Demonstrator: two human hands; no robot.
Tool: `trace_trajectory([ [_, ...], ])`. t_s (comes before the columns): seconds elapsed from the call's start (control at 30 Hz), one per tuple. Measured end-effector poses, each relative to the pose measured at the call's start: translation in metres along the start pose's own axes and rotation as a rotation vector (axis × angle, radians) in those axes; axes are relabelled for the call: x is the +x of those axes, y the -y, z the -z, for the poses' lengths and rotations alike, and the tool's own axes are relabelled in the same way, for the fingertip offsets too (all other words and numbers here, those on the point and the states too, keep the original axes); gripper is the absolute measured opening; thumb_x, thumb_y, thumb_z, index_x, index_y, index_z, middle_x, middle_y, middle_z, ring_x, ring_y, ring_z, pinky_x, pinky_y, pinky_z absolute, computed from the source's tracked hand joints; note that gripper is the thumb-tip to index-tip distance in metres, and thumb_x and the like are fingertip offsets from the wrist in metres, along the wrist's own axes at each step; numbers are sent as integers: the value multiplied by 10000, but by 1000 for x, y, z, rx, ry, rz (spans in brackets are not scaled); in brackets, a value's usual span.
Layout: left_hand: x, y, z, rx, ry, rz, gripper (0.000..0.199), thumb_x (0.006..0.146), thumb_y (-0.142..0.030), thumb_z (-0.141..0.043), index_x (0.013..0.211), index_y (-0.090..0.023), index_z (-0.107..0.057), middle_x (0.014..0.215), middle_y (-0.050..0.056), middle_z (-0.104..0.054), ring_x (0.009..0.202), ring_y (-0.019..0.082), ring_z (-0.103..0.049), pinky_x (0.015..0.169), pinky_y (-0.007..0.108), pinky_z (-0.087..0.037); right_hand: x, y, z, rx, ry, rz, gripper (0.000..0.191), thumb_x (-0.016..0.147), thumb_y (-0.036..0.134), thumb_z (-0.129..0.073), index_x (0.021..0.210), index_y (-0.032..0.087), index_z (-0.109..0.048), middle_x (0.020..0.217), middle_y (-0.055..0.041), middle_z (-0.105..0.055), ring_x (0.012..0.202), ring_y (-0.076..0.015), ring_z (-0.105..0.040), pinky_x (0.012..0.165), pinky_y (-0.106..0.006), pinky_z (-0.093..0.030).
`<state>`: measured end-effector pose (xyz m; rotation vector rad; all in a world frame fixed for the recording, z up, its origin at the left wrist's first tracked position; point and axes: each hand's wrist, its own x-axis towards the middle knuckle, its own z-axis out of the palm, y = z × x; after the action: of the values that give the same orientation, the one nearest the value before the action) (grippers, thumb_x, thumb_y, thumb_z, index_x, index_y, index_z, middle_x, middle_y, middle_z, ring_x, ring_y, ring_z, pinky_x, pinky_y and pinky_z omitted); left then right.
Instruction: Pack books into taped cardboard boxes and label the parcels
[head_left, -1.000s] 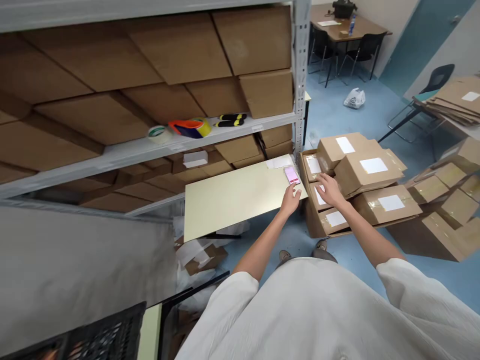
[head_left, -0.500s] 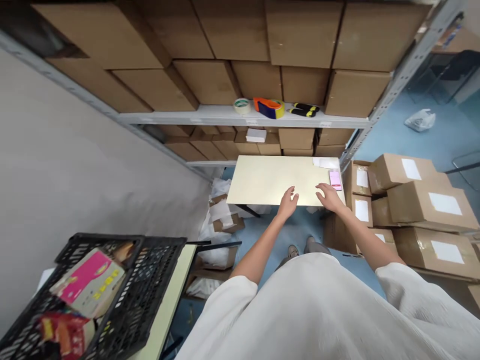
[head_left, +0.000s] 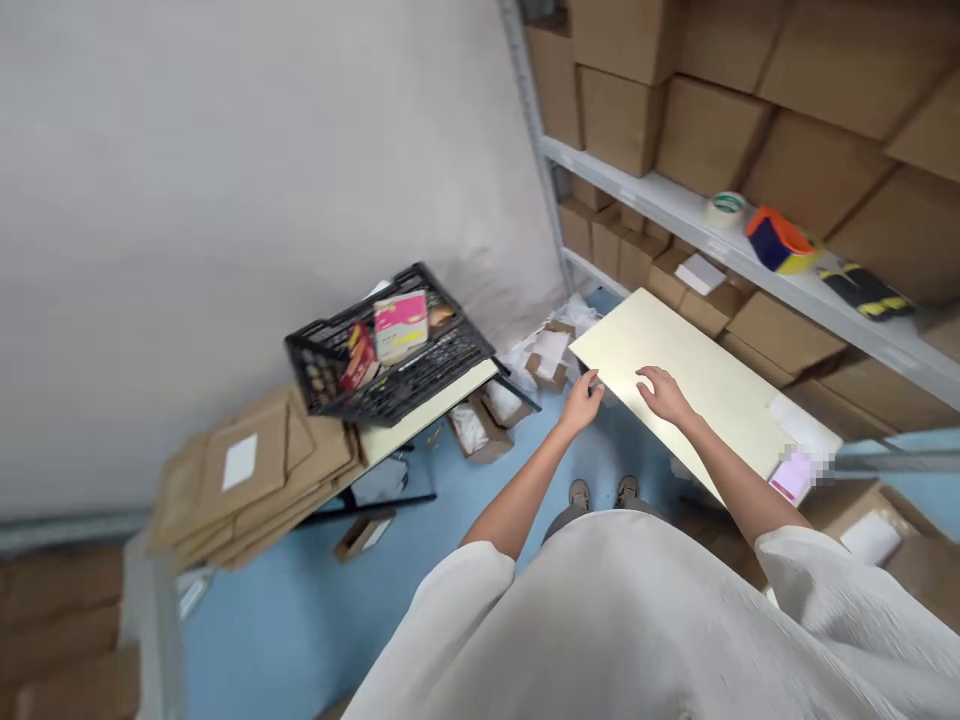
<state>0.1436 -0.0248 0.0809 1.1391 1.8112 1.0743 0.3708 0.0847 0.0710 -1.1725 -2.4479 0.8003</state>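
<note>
Both of my hands hang in front of me with nothing in them. My left hand is beside the near left edge of the cream tabletop, its fingers loosely curved and the thumb apart. Over that same tabletop is my right hand, fingers bent and spread from the thumb. A phone with a pink screen and some white paper lie at the table's right end.
On the left, a black crate holding a pink-and-white package stands on another table beside flattened cardboard. The shelf bears cartons, a tape roll, an orange-and-blue tape dispenser and black-and-yellow tools.
My view has swung to the left, so the crate and the flattened cardboard now show more fully. The shelf and cream table have shifted right in view. Both hands stay empty.
</note>
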Motion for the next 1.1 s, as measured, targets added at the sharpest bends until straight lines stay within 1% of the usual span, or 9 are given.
trace_trajectory([
  [0.1, -14, 15, 37, -18, -141, 46, 439, 1018, -235, -634, 1455, -198, -650, 1489, 154, -692, 1350, 283, -679, 1176, 485, -541, 41, 33, -24, 26, 86, 155, 425, 1056, 378, -464, 1359, 214, -714, 1440, -148, -710, 1345, -340, -630, 1179, -524, -489],
  [0.2, -35, 31, 76, -44, -266, 88, 443, 1015, -248, -637, 1456, -213, -651, 1501, 148, -689, 1353, 285, -680, 1170, 486, -546, 71, 72, -52, 33, 171, 289, 415, 1033, 354, -487, 1349, 216, -720, 1420, -143, -722, 1329, -338, -639, 1171, -515, -499],
  [0.33, -64, 50, 125, -74, -401, 127, 432, 1018, -248, -636, 1449, -218, -661, 1494, 144, -698, 1365, 288, -680, 1187, 490, -533, 99, 127, -86, 23, 260, 428, 407, 1025, 337, -510, 1350, 216, -722, 1399, -148, -732, 1315, -336, -653, 1165, -504, -507],
  [0.43, -81, 65, 160, -101, -469, 151, 424, 1021, -243, -639, 1442, -199, -665, 1489, 153, -699, 1374, 288, -677, 1169, 471, -546, 114, 168, -110, 17, 299, 498, 403, 1024, 330, -510, 1342, 204, -724, 1384, -155, -735, 1305, -332, -662, 1161, -500, -508],
  [0.63, -102, 98, 230, -119, -548, 136, 424, 1001, -202, -637, 1424, -206, -676, 1487, 151, -703, 1334, 266, -701, 1148, 466, -562, 130, 244, -155, 19, 309, 553, 387, 1021, 327, -508, 1322, 220, -728, 1335, -135, -754, 1279, -315, -669, 1141, -481, -523],
  [0.73, -110, 113, 266, -116, -568, 115, 436, 998, -193, -631, 1431, -195, -672, 1488, 159, -699, 1348, 265, -690, 1163, 466, -548, 136, 275, -174, 24, 306, 559, 389, 1026, 335, -501, 1320, 217, -727, 1326, -137, -756, 1272, -311, -671, 1150, -482, -517],
  [0.83, -117, 126, 297, -113, -576, 112, 433, 998, -192, -634, 1429, -199, -676, 1493, 155, -692, 1359, 262, -680, 1191, 468, -525, 142, 302, -190, 33, 311, 547, 390, 1023, 337, -508, 1318, 211, -729, 1334, -145, -755, 1270, -315, -675, 1150, -490, -517],
  [0.97, -118, 141, 326, -125, -594, 127, 436, 1003, -190, -629, 1436, -200, -673, 1505, 150, -677, 1351, 263, -675, 1196, 477, -521, 156, 331, -208, 39, 327, 548, 393, 1016, 333, -526, 1326, 204, -732, 1366, -154, -745, 1299, -323, -666, 1161, -490, -510],
  [1.1, -108, 152, 347, -146, -607, 143, 398, 1007, -201, -641, 1401, -213, -697, 1467, 131, -695, 1339, 255, -678, 1179, 450, -534, 183, 355, -225, 51, 351, 566, 401, 1017, 330, -520, 1331, 205, -735, 1351, -147, -746, 1288, -320, -672, 1154, -487, -514],
])
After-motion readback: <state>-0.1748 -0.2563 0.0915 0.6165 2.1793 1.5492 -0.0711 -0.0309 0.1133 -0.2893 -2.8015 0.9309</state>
